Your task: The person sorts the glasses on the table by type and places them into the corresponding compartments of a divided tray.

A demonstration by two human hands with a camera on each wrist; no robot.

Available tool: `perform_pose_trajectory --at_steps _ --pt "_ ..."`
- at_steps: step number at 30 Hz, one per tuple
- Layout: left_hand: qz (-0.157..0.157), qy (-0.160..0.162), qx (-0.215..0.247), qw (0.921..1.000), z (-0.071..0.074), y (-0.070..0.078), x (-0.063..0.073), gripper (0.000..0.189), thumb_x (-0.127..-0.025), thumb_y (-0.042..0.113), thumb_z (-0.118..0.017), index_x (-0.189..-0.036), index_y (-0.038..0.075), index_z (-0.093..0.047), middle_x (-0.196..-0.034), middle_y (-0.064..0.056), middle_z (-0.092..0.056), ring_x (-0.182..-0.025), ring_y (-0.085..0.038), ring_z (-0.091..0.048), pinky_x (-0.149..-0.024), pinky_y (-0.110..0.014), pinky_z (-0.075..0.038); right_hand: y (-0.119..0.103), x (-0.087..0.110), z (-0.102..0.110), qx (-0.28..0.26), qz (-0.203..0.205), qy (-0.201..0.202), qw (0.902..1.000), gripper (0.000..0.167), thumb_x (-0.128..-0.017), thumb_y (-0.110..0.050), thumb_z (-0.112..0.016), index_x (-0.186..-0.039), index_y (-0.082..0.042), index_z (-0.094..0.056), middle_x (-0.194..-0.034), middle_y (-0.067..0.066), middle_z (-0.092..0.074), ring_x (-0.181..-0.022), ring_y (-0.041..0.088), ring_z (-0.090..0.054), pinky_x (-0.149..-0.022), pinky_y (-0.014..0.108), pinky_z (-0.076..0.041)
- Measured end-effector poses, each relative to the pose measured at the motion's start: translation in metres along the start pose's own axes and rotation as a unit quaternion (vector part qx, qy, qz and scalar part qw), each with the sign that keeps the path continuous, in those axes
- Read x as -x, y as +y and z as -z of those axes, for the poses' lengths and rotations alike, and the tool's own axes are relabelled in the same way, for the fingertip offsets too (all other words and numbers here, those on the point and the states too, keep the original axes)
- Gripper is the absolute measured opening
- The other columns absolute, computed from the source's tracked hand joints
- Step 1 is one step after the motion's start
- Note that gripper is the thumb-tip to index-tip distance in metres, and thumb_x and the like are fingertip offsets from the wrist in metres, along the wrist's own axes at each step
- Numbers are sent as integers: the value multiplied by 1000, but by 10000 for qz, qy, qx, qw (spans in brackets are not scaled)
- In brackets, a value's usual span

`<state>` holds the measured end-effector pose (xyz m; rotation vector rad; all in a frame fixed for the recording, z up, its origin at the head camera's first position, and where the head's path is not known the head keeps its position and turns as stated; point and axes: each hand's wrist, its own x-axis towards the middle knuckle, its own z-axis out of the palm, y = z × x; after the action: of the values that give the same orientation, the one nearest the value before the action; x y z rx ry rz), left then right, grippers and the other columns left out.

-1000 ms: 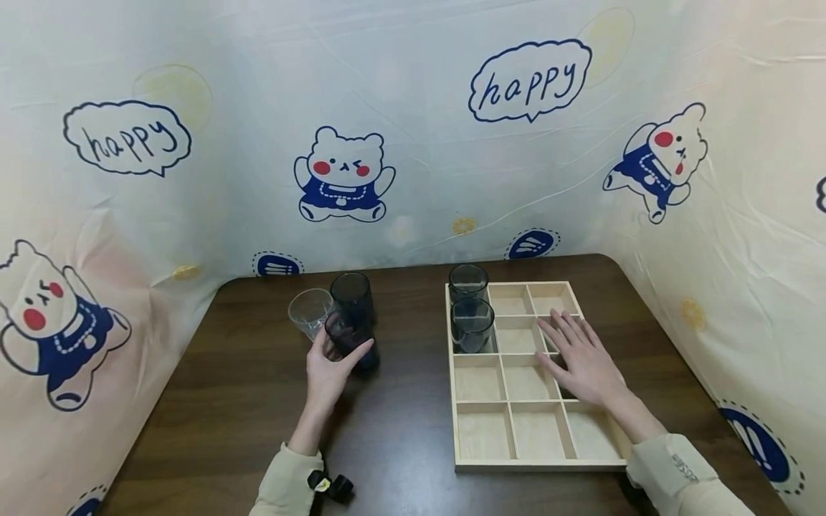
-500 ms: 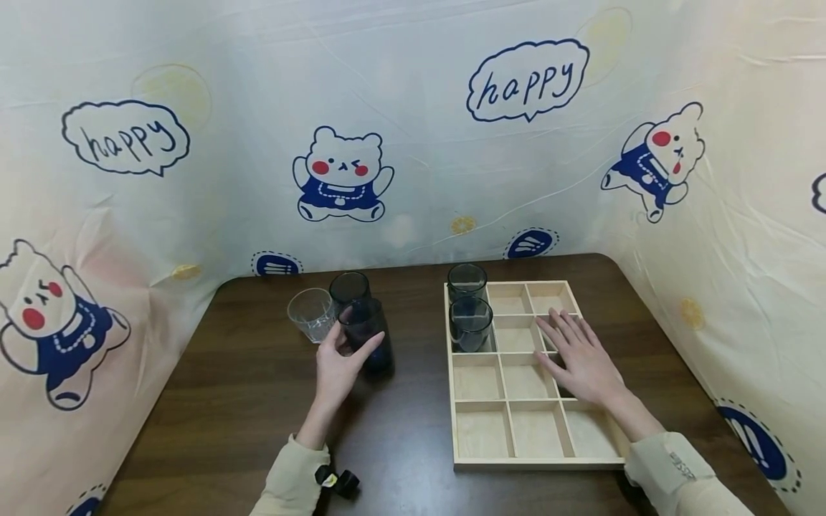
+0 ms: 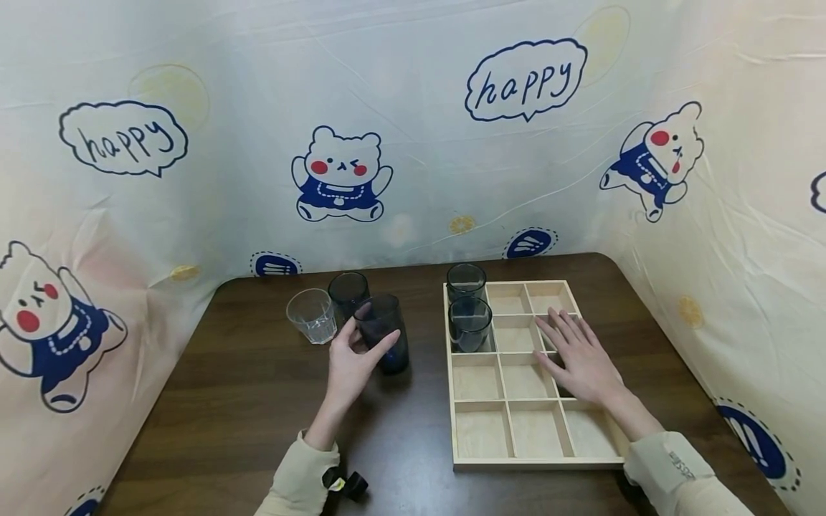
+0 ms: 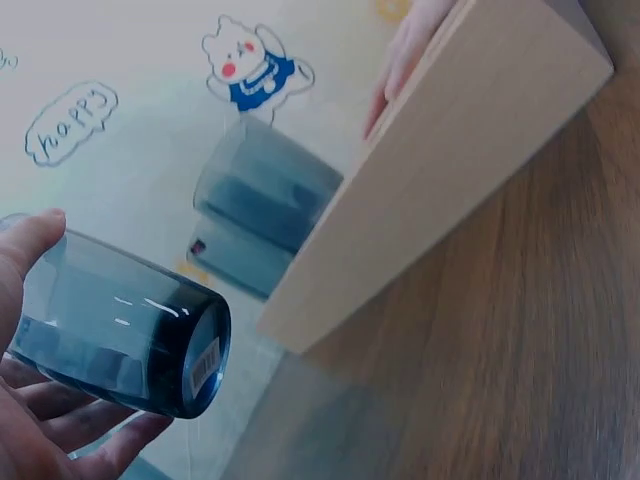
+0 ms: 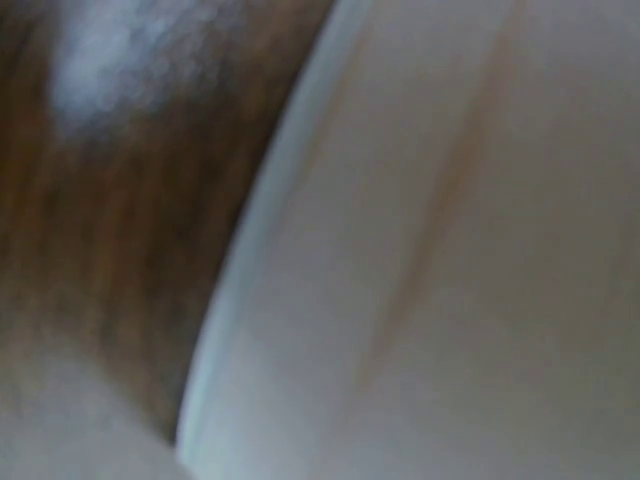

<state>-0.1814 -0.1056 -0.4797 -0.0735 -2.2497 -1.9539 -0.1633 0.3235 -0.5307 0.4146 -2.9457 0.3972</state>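
My left hand (image 3: 351,373) grips a dark blue-tinted drinking glass (image 3: 387,337) between thumb and fingers, above the table left of the divided wooden box (image 3: 480,430). In the left wrist view this glass (image 4: 120,320) is tipped, and a barcode sticker shows on its base. Flat with fingers spread, my right hand (image 3: 581,362) rests on the right side of the box. Two tinted glasses, a rear one (image 3: 466,281) and a front one (image 3: 470,326), stand upright in the box's left column, in the two back compartments. The right wrist view is blurred.
Behind my left hand stand a clear glass (image 3: 312,319) and another dark tinted glass (image 3: 348,288), close together on the brown table (image 3: 213,401). A printed cloth (image 3: 419,165) hangs round the table's back and sides.
My left hand has moved to the right with the tinted glass, away from the clear glass and the other dark one. My right hand has stayed on the box.
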Motion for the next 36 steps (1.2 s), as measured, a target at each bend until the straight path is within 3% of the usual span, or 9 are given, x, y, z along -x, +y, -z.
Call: perform_pose_trajectory --at_steps 8,20,36 --pt "-160 -271 -53 9995 -12 12 7 63 -90 18 -92 -147 19 -66 -123 -15 -83 -95 -5 -80 -81 -20 -63 0 1 -1 38 -10 5 10000 73 -110 -51 -56 -170 -12 -41 -180 23 -31 -167 48 -27 -135 67 -17" --pt "-288 -567 39 9980 -30 18 13 63 -89 16 -93 -145 18 -65 -124 -14 -83 -97 -12 -81 -81 -23 -64 0 1 -1 24 -23 10 10000 73 -110 -51 -56 -170 -13 -40 -179 24 -31 -166 48 -28 -135 68 -18" --pt "-516 -1077 411 9920 -64 31 19 63 -88 12 -93 -145 13 -66 -123 -15 -83 -97 -9 -80 -81 -24 -65 0 0 -1 -7 -9 24 10000 74 -110 -51 -56 -171 -13 -40 -180 23 -30 -167 48 -27 -135 67 -17"
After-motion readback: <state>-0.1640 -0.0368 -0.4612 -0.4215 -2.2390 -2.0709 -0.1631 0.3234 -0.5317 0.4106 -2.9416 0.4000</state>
